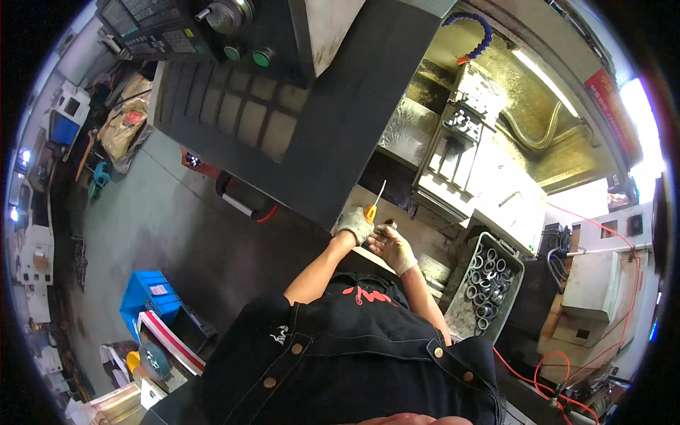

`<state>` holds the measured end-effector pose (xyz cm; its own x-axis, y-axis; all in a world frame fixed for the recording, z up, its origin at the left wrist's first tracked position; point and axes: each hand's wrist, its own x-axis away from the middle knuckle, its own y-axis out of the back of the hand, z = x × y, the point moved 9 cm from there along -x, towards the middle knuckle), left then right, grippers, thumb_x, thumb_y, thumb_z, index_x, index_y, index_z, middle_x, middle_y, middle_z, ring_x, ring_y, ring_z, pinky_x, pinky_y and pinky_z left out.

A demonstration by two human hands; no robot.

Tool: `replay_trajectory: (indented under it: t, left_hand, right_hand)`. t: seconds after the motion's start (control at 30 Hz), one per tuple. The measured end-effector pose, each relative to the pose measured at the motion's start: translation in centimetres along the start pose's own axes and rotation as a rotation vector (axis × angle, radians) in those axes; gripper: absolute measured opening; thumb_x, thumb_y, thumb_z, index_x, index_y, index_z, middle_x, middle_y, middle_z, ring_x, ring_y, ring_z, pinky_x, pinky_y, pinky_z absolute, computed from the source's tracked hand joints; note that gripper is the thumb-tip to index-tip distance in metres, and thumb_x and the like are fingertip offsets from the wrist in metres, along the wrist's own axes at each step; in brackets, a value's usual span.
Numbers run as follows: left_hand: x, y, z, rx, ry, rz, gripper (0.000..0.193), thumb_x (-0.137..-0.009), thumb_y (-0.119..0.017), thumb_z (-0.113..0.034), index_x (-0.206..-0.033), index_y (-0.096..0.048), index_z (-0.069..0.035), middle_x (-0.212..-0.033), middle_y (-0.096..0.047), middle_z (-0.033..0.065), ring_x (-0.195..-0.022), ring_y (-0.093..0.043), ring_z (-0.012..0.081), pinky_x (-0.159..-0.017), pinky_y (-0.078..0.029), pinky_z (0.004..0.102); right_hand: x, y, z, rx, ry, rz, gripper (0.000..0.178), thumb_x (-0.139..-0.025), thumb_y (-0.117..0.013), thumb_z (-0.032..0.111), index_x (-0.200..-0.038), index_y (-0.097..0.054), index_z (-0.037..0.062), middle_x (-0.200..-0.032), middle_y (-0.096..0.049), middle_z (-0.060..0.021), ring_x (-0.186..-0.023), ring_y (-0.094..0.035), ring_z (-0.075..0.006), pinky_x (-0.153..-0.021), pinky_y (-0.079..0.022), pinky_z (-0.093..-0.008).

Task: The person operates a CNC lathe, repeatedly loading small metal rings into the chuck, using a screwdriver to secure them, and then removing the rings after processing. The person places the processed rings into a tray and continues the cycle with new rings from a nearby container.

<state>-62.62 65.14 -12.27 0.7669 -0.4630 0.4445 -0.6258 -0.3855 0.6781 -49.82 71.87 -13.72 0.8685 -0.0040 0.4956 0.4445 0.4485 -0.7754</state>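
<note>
My left hand point(355, 225), in a pale work glove, is closed around a yellow-handled tool point(371, 212). Its thin metal shaft points up and away from me, like a screwdriver's. My right hand point(395, 253), also gloved, is just beside it with the fingers curled around a small metal part point(388, 224). Only the part's dark rim shows, so its full shape is hidden. Both hands are in front of my chest, at the front edge of the machine's opening. To their right, a grey-green bin point(460, 324) holds several metal rings point(489, 275).
A dark sliding machine door point(304, 170) stands at left, under a control panel point(227, 35). Inside the lit machine are a fixture point(462, 124) and a blue coolant hose point(487, 35). Red air hose point(630, 297) hangs at right. A blue crate point(145, 294) stands on the floor behind left.
</note>
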Motion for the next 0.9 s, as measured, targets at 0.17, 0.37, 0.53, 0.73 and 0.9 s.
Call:
replay_trajectory:
  t: [0.17,0.37,0.53,0.73,0.9]
  left_hand:
    - [-0.1,1.6,0.3,-0.025,-0.074,-0.006,0.039,-0.078,-0.058,-0.031,-0.108,-0.055,-0.005,-0.101,-0.063,0.0256,-0.097,-0.06,0.0422,-0.084,-0.048,0.0481]
    - [-0.8,3.5,-4.4,0.003,-0.264,0.016,0.034,-0.079,-0.057,-0.029,-0.104,-0.058,-0.006,-0.093,-0.065,0.0244,-0.09,-0.062,0.0415,-0.08,-0.05,0.0474]
    - [-2.4,7.6,-17.0,0.043,-0.344,-0.027,0.036,-0.079,-0.056,-0.03,-0.102,-0.06,-0.004,-0.095,-0.065,0.0244,-0.092,-0.062,0.0398,-0.082,-0.049,0.0451]
    - [-8.4,8.1,-19.3,-0.053,-0.286,-0.063,0.034,-0.077,-0.056,-0.031,-0.091,-0.068,-0.003,-0.093,-0.065,0.025,-0.093,-0.062,0.0402,-0.082,-0.05,0.0447]
    - [-8.4,8.9,-18.2,-0.007,-0.31,-0.172,0.036,-0.079,-0.055,-0.032,-0.093,-0.065,0.0,-0.091,-0.064,0.0264,-0.091,-0.062,0.0416,-0.08,-0.05,0.0466]
  right_hand:
    - [0.2,0.7,-0.9,0.0,0.039,-0.114,0.04,-0.087,-0.064,0.036,-0.117,-0.055,0.0109,-0.113,-0.06,-0.0117,-0.097,-0.061,-0.0248,-0.083,-0.049,-0.0375]
    - [1.1,1.6,-2.6,-0.001,0.036,-0.145,0.039,-0.087,-0.063,0.034,-0.118,-0.052,0.0124,-0.114,-0.061,-0.0141,-0.097,-0.061,-0.0251,-0.082,-0.05,-0.0379]
    - [0.1,2.1,-1.8,-0.078,0.076,-0.141,0.034,-0.086,-0.064,0.027,-0.113,-0.054,0.0091,-0.114,-0.061,-0.0153,-0.098,-0.061,-0.027,-0.086,-0.049,-0.0396]
    - [-0.7,2.2,2.7,-0.012,0.154,-0.125,0.032,-0.088,-0.063,0.027,-0.112,-0.052,0.0089,-0.11,-0.061,-0.0153,-0.095,-0.061,-0.0288,-0.08,-0.051,-0.0409]
    - [0.0,2.3,6.2,0.067,0.096,-0.124,0.033,-0.091,-0.059,0.033,-0.117,-0.052,0.0141,-0.096,-0.065,-0.0095,-0.079,-0.063,-0.019,-0.064,-0.05,-0.0331]
